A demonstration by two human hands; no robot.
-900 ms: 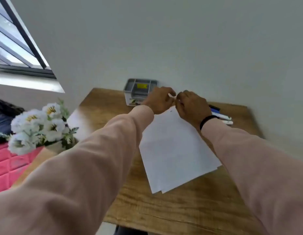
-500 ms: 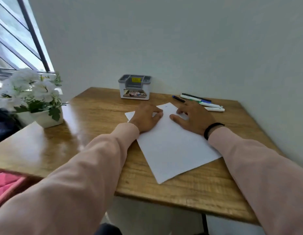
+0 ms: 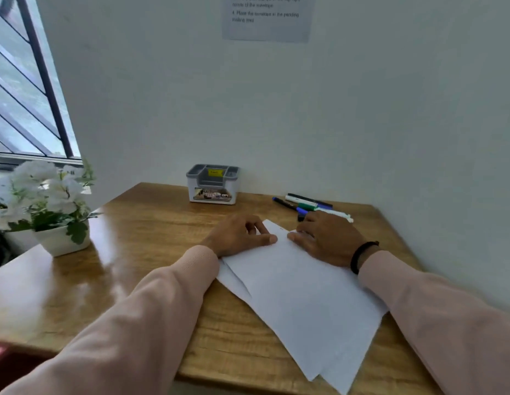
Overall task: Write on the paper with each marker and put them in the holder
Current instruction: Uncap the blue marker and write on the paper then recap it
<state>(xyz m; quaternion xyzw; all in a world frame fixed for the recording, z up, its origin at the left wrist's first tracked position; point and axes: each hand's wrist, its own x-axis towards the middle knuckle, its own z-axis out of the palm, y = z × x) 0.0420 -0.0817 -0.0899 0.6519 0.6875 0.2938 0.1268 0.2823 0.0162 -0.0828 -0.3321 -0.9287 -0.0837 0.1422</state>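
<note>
White sheets of paper (image 3: 302, 297) lie slanted on the wooden table (image 3: 151, 232). My left hand (image 3: 239, 235) rests on the paper's far left corner, thumb stretched toward the right, fingers loosely bent. My right hand (image 3: 327, 238) lies flat on the far right part of the paper, a black band on the wrist. Several markers (image 3: 305, 203) lie side by side on the table just beyond my right hand, blue, black, green and white ones among them. A small grey and white holder (image 3: 212, 185) stands at the back by the wall. Neither hand holds a marker.
A white pot of white flowers (image 3: 52, 212) stands at the table's left edge under a window (image 3: 22, 89). A printed notice (image 3: 268, 15) hangs on the wall above. The wall runs close along the table's back and right sides.
Both hands came down from pinching at the paper's top edge and now lie on the sheet. The view has tilted up, showing more wall.
</note>
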